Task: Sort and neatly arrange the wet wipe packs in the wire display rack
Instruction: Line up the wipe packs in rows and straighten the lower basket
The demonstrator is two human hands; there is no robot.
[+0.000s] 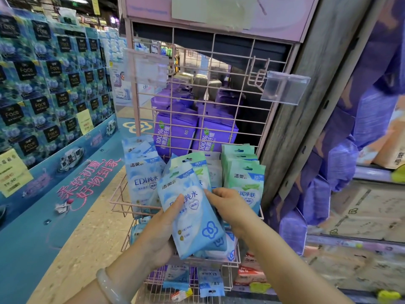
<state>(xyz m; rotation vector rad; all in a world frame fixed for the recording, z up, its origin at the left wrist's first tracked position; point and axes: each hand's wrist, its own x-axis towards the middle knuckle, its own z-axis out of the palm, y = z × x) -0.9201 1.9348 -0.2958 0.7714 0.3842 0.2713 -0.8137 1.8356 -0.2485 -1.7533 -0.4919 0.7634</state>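
Both hands are working at the pink wire rack [122,205] in a shop aisle. Through the head camera we are seeing the left hand [162,229] gripping a stack of blue packs [192,216] from beneath, thumb lying up the face of the front pack, while the right hand [230,207] is pinching that pack's upper right edge with thumb and fingertips.

We are reading the held stack as tilted: its long axis is running from the lower right, at the basket's front rail, up and to the left, its hanger end leaning toward the blue row [142,178] standing upright at the basket's left. That row is lying just beside the left hand, the nearer of the two, so we are judging that the stack needs to swing upright and leftward to join it. The green row [243,176] is standing upright at the right, behind the right hand, and a few mixed packs [201,165] are leaning in the middle between the rows.
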